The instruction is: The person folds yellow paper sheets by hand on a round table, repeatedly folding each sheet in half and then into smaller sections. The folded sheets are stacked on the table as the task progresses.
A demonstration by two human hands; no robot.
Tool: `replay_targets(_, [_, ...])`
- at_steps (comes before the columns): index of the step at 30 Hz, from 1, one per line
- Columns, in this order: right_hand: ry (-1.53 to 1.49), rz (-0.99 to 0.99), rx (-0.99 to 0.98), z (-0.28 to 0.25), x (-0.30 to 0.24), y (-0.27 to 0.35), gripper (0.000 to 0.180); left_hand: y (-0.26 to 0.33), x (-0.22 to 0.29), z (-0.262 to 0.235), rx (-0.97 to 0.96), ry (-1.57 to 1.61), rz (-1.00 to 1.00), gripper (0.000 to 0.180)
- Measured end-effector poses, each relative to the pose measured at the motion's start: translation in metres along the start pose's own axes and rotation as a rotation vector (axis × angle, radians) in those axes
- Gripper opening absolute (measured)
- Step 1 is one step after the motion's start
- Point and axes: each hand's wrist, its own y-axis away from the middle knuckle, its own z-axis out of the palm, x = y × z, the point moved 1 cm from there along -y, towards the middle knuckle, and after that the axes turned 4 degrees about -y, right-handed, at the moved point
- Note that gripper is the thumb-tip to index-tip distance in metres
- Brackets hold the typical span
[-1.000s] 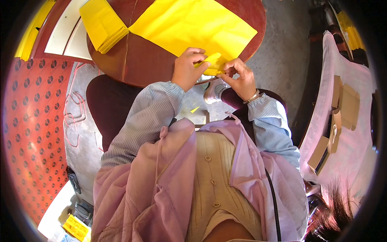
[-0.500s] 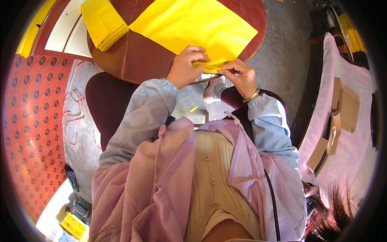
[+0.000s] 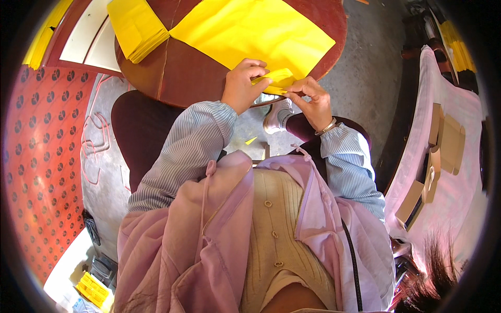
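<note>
At the near edge of a round reddish-brown table [image 3: 182, 78], my left hand [image 3: 244, 86] and my right hand [image 3: 312, 101] are close together. Between them is a small folded piece of yellow paper [image 3: 282, 78], part of it curling upward. Left fingers and thumb close on its left side, while the right thumb and forefinger pinch its right end. Just beyond lies a large flat yellow sheet [image 3: 255, 31]; whether it is one sheet or a pile I cannot tell. A thick stack of smaller yellow paper [image 3: 136, 26] sits at the table's left.
To the right, a table with a pinkish cover [image 3: 454, 193] carries opened brown cardboard boxes [image 3: 449, 141]. A red patterned panel [image 3: 47, 156] stands at left, beside pinkish tubing [image 3: 96, 151] on the floor. A yellow scrap [image 3: 251, 141] lies on the concrete below my hands.
The folded yellow paper between my hands now bulges up in a loop where it was flatter before. Both hands have barely shifted and keep their grip.
</note>
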Motion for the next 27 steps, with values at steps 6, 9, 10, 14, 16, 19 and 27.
replay_targets(6, [-0.046, 0.111, 0.023, 0.001, 0.003, 0.000, 0.013, -0.001, -0.001, -0.006, -0.075, -0.016, 0.065, 0.022])
replay_targets(9, [-0.054, 0.120, 0.031, 0.001, 0.005, 0.000, 0.013, 0.000, -0.002, -0.011, -0.133, -0.021, 0.108, 0.025])
replay_targets(10, [-0.059, 0.121, 0.033, 0.002, 0.005, 0.000, 0.012, 0.000, -0.002, -0.011, -0.154, -0.014, 0.122, 0.026])
replay_targets(14, [-0.074, 0.111, 0.040, 0.003, 0.005, -0.001, 0.015, 0.000, -0.001, -0.008, -0.107, -0.043, 0.118, 0.020])
replay_targets(16, [-0.086, 0.097, 0.058, 0.004, 0.004, -0.001, 0.017, 0.001, 0.000, -0.003, -0.058, -0.057, 0.058, 0.019])
replay_targets(19, [-0.027, 0.063, 0.055, 0.003, 0.001, 0.000, 0.022, 0.000, 0.000, 0.000, -0.021, 0.008, 0.026, 0.019])
replay_targets(27, [-0.015, 0.034, 0.022, 0.000, 0.001, 0.001, 0.015, -0.002, -0.004, -0.002, -0.050, 0.002, 0.041, 0.016])
